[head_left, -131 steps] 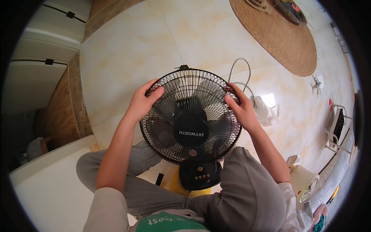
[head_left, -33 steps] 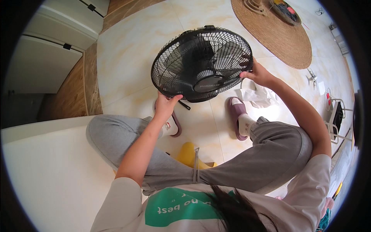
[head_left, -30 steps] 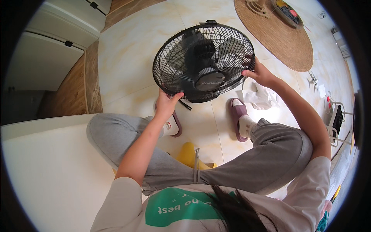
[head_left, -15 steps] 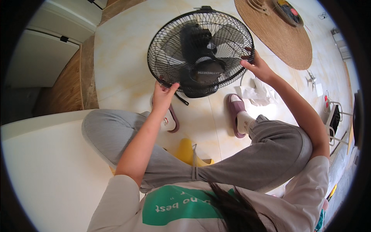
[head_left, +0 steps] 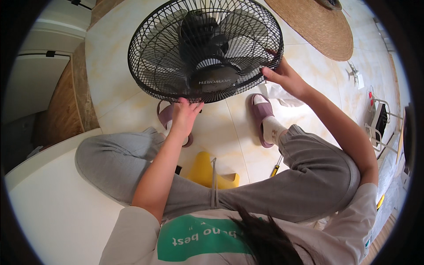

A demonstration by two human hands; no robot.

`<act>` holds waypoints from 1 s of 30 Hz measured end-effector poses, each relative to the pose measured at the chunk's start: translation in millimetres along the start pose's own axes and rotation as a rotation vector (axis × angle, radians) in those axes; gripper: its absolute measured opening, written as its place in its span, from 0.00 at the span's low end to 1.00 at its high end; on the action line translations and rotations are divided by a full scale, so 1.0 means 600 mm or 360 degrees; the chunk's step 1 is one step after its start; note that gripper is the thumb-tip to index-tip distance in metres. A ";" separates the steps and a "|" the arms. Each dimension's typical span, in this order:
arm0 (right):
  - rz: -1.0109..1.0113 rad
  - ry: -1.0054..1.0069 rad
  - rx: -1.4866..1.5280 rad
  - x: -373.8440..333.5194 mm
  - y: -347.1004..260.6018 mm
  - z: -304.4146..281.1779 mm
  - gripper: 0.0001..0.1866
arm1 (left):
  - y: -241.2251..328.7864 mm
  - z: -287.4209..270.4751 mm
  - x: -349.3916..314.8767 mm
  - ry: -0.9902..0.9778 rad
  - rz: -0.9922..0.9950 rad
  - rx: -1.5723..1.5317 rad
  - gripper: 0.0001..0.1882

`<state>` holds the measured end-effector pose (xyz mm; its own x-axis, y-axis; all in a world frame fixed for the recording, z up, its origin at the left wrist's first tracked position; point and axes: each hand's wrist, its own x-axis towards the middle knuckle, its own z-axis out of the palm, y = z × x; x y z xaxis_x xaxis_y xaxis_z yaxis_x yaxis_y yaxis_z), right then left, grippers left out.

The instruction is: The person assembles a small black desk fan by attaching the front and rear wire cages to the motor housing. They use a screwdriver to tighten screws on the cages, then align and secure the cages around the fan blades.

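Observation:
A black electric fan (head_left: 215, 79) with a round wire cage is held up in front of me, tilted. Its blades and dark motor housing show through the wires. At the near edge of the cage, my left hand (head_left: 184, 118) grips the rim, some of its fingers out of sight underneath. My right hand (head_left: 286, 78) holds the right side of the rim, thumb in front and the other fingers partly hidden behind the cage. The fan's lower parts are hidden from view.
Below the fan are my slippered feet (head_left: 264, 115) on a tiled floor. A yellow plastic object (head_left: 202, 170) sits between my legs, and a screwdriver (head_left: 275, 169) lies by my right leg. White crumpled material (head_left: 282, 96) is behind my right foot. A woven mat (head_left: 316, 28) lies far right.
The fan has shifted left and looks larger and more tilted, with both hands still on its rim. The screwdriver by my right leg has come into sight.

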<state>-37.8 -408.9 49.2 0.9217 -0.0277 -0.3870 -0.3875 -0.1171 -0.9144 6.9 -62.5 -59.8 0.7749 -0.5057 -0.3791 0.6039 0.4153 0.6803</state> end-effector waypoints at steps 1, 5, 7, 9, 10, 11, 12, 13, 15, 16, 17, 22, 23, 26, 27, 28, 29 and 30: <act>-0.0051 0.0024 0.0079 0.001 0.005 0.002 0.46 | -0.005 -0.001 0.000 0.0010 0.0020 0.0198 0.36; -0.0077 0.0031 0.0135 0.001 0.024 0.006 0.43 | -0.020 -0.005 0.013 -0.0038 0.0091 0.0652 0.25; -0.0064 -0.0019 0.0143 0.001 0.032 0.008 0.43 | -0.026 -0.003 0.017 -0.0026 0.0162 0.0606 0.19; -0.0068 -0.0066 0.0211 0.001 0.039 0.009 0.43 | -0.027 -0.001 0.019 0.0084 0.0052 0.0657 0.13; 0.0013 -0.0026 0.0201 0.002 0.042 0.009 0.42 | -0.028 -0.001 0.018 0.0130 -0.0004 0.0683 0.10; 0.0041 -0.0018 0.0212 0.002 0.044 0.009 0.42 | -0.029 0.000 0.017 0.0166 -0.0006 0.0708 0.11; 0.0057 0.0007 0.0233 0.005 0.046 0.010 0.42 | -0.030 0.001 0.016 0.0200 -0.0006 0.0732 0.11; 0.0044 0.0051 0.0238 0.004 0.049 0.011 0.39 | -0.033 0.000 0.016 0.0230 -0.0004 0.0758 0.11; 0.0063 0.0054 0.0167 0.005 0.055 0.012 0.38 | -0.036 -0.001 0.015 0.0262 0.0043 0.0762 0.11; 0.0133 0.0104 0.0107 0.006 0.058 0.012 0.37 | -0.038 -0.002 0.015 0.0292 0.0036 0.0767 0.11; 0.0055 0.0119 0.0116 0.004 0.061 0.012 0.33 | -0.040 -0.003 0.015 0.0280 0.0081 0.0761 0.11; 0.0018 0.0114 0.0016 0.001 0.073 0.009 0.31 | -0.045 -0.003 0.014 0.0293 0.0136 0.0738 0.10; -0.0004 0.0125 0.0002 0.001 0.075 0.009 0.30 | -0.045 -0.002 0.014 0.0303 0.0145 0.0734 0.10; -0.0035 0.0178 -0.0033 0.003 0.077 0.015 0.30 | -0.047 0.000 0.013 0.0337 0.0156 0.0754 0.10; -0.0083 0.0154 0.0001 0.003 0.076 0.016 0.31 | -0.048 -0.001 0.013 0.0352 0.0152 0.0780 0.10; -0.0077 0.0151 0.0019 0.003 0.075 0.017 0.31 | -0.048 -0.002 0.013 0.0367 0.0148 0.0806 0.10; -0.0015 0.0180 0.0025 0.002 0.074 0.017 0.31 | -0.049 -0.003 0.013 0.0368 0.0147 0.0792 0.10; -0.0051 0.0146 0.0061 0.001 0.072 0.017 0.32 | -0.049 -0.003 0.013 0.0368 0.0146 0.0778 0.09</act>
<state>-54.2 -404.0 8.1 0.9310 -0.1153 -0.3464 -0.3564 -0.0815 -0.9308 -4.7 -77.1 -84.1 0.8745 -0.2817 -0.3948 0.4173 0.0221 0.9085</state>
